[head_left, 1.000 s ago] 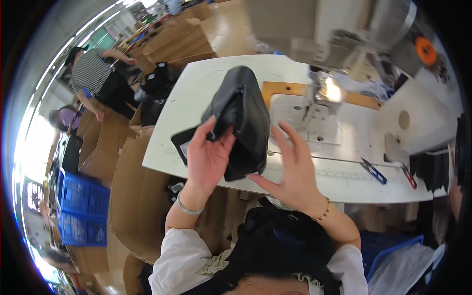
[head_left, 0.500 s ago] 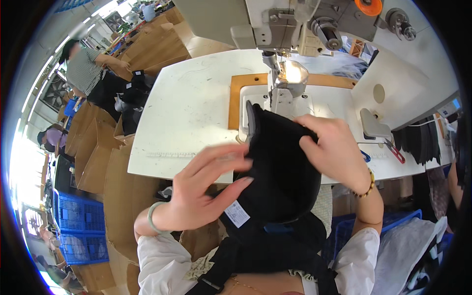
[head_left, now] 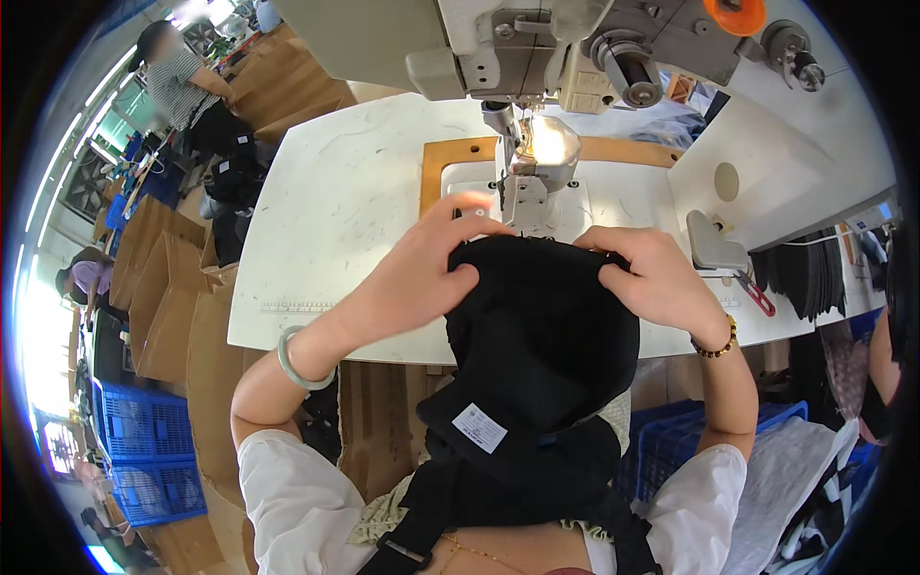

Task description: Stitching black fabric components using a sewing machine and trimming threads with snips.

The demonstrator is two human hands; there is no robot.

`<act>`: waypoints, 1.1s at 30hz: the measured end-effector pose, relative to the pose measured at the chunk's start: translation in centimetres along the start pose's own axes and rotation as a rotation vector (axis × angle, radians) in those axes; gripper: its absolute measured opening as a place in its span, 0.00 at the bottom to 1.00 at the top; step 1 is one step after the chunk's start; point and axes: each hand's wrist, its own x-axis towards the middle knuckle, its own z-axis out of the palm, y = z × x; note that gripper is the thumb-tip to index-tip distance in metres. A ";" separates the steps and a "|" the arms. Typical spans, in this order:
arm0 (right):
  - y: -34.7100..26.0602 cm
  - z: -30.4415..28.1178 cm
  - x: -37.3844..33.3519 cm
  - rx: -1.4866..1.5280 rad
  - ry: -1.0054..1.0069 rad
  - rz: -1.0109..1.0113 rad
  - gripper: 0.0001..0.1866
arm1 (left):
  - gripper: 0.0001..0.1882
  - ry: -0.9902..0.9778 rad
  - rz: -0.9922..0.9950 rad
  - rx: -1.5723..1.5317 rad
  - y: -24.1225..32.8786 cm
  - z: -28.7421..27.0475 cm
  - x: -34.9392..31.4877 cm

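A black fabric cap (head_left: 551, 331) hangs between my hands in front of the sewing machine's presser foot (head_left: 527, 201). A white label (head_left: 479, 428) shows on its lower left part. My left hand (head_left: 417, 273) pinches the cap's upper left edge between thumb and fingers, its forefinger stretched toward the foot. At the upper right edge, my right hand (head_left: 656, 278) grips the cloth, thumb on the near side. The cap's far edge lies close to the foot; I cannot tell whether it is under it. The machine's lamp (head_left: 551, 144) is lit.
Red-handled scissors (head_left: 757, 295) lie on the white table (head_left: 331, 211) at right, near stacked black pieces (head_left: 800, 278). Blue crates (head_left: 149, 426) and cardboard boxes (head_left: 168, 307) stand at left. Another blue crate (head_left: 671, 446) is below right. A person in a striped top (head_left: 187, 91) stands far left.
My left hand, apart from the cap before, has moved up and now pinches its far left edge. The cap has turned and spread wider between both hands. My right hand keeps its grip.
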 end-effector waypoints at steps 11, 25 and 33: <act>-2.0 0.1 0.9 -0.337 0.131 -0.356 0.15 | 0.14 0.011 0.166 0.196 0.6 0.1 1.0; -2.3 2.3 4.1 -0.325 0.020 -0.258 0.12 | 0.10 0.034 0.097 0.023 -1.3 0.0 0.8; -2.1 2.5 4.0 -0.333 -0.034 -0.192 0.18 | 0.15 -0.117 0.135 0.397 -0.6 -1.4 2.2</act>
